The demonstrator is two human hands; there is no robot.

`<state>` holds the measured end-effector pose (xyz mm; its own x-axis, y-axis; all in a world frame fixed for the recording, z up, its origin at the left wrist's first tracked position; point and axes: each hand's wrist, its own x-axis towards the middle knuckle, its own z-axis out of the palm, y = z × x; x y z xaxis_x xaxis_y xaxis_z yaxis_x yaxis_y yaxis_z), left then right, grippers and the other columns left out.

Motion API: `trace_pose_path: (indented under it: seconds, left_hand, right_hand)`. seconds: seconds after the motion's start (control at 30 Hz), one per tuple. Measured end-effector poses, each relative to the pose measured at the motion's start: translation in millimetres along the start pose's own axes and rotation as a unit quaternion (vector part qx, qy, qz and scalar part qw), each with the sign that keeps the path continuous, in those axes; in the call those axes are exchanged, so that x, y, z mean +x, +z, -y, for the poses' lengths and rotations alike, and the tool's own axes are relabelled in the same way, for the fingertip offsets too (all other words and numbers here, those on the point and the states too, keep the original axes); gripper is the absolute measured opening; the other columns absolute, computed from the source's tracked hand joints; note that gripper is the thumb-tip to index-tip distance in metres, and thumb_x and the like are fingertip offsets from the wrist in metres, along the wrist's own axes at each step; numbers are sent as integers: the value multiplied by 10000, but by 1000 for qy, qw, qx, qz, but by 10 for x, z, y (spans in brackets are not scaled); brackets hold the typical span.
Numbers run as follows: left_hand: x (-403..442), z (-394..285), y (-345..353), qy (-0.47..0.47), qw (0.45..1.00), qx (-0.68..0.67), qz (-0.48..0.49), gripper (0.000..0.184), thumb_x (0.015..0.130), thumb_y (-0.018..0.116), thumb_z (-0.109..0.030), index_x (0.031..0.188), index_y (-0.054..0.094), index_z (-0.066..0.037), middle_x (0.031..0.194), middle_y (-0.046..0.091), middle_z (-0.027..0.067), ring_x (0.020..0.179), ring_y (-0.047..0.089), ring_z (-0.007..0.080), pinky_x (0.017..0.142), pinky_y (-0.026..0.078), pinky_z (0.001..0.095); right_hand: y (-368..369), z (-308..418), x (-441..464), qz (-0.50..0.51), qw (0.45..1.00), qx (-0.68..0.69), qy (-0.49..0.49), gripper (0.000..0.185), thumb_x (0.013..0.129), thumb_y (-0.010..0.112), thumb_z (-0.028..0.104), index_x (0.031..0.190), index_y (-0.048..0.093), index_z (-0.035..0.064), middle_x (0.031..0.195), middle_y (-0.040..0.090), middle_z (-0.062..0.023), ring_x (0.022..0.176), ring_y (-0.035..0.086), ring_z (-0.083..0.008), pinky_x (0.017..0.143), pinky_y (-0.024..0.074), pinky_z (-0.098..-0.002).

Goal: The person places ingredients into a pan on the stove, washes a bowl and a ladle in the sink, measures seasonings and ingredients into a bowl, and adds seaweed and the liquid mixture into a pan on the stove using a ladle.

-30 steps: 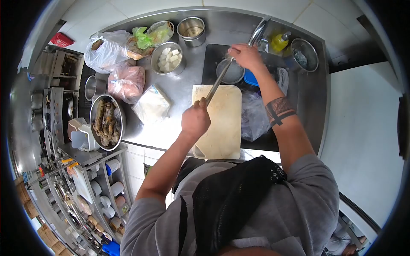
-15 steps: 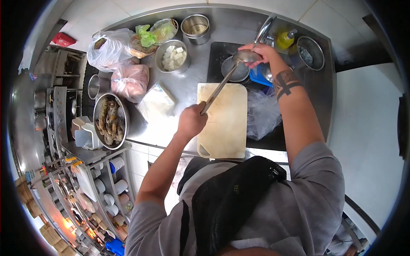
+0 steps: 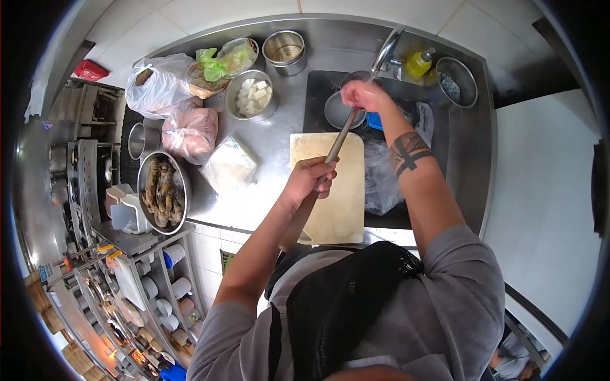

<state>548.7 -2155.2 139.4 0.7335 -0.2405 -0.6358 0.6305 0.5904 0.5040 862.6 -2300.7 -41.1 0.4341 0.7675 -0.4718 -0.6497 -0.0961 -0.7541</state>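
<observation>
My left hand (image 3: 311, 179) is wrapped round the long handle of a ladle (image 3: 342, 138), which slants over the cutting board (image 3: 348, 213). The handle's wooden end sticks out below that hand. My right hand (image 3: 365, 96) is closed around the ladle's upper part, below the spout of the faucet (image 3: 385, 52). That hand mostly hides the ladle's bowl. Just under it, in the dark sink area, is a round metal strainer or bowl (image 3: 337, 116). A blue container (image 3: 375, 120) and a clear plastic bag (image 3: 383, 181) lie nearby.
A pot of white cubes (image 3: 240, 113), a steel bowl of large prawns (image 3: 183, 203), bags of food (image 3: 189, 136) and a white packet (image 3: 230, 166) stand left. Nested steel pots (image 3: 284, 52) are at the back. A yellow soap bottle (image 3: 417, 65) and metal bowl (image 3: 469, 86) stand right.
The ladle has been drawn toward my body, so its handle end now shows below my left hand. My right hand has shifted slightly left and down, and its fingers have curled in.
</observation>
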Motion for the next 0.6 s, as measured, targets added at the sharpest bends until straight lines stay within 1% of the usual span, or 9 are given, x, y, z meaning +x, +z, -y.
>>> trace_pose_path:
  seconds: [0.07,0.1,0.17,0.23,0.3,0.4,0.43,0.47,0.6]
  left_hand:
    - [14,-2,16,2,1000,-6,-10,359,983,571,-134,1291,527,46,755,518,-3,491,416,61,433,317,244]
    - [15,-1,35,13,1000,5,-20,361,985,572,-137,1293,525,46,757,518,-5,498,421,62,436,318,241]
    - [65,-13,84,23,999,16,-25,363,986,572,-139,1295,523,46,760,518,-7,504,425,63,439,320,239]
    - [135,-67,122,43,999,-23,-6,390,990,583,-155,1317,507,43,768,518,-10,515,426,57,445,313,227]
    - [204,-69,123,36,998,-57,14,392,1002,570,-168,1327,499,38,766,513,-14,519,423,52,446,318,222]
    - [310,42,111,14,983,-171,63,393,1037,522,-212,1340,483,35,763,492,-15,525,418,48,446,339,220]
    - [322,74,126,-2,964,-249,92,398,1060,486,-243,1343,476,36,762,476,-12,526,417,49,443,355,223]
    - [311,117,135,-6,965,-246,91,398,1060,486,-243,1343,476,36,762,476,-12,526,417,49,443,355,223]
    - [293,258,186,-95,850,-444,269,456,1093,386,-328,1331,469,52,773,455,18,536,449,78,448,406,241]
  right_hand:
    - [273,345,-209,-147,924,-352,20,185,857,627,165,934,692,10,871,715,-120,795,708,-210,723,569,-317]
    - [436,439,-325,-274,709,-649,40,208,855,633,186,920,675,-7,885,717,-128,810,705,-202,720,559,-307]
    - [538,238,-363,-364,719,-589,-63,200,828,671,130,970,697,-8,916,721,-143,844,704,-209,778,560,-327]
    - [727,-33,-465,-253,912,-190,-260,200,794,704,52,994,710,35,956,726,-126,887,697,-226,827,544,-328]
    - [990,-252,-617,-473,711,-363,-372,127,862,704,59,975,665,19,918,667,-91,798,639,-245,804,523,-344]
    - [1254,-393,-619,-622,629,-320,-341,91,925,641,103,929,617,15,902,610,-105,684,577,-263,662,506,-391]
    - [1250,-301,-652,-497,829,55,-250,127,978,568,149,933,584,32,863,595,-91,644,543,-235,606,481,-378]
    - [1249,-233,-693,-271,859,421,-110,184,1031,496,196,937,552,49,825,579,-78,603,510,-207,550,457,-365]
    - [952,-223,-513,-312,852,398,-134,345,1096,292,259,925,501,45,724,523,-64,509,450,-158,472,418,-329]
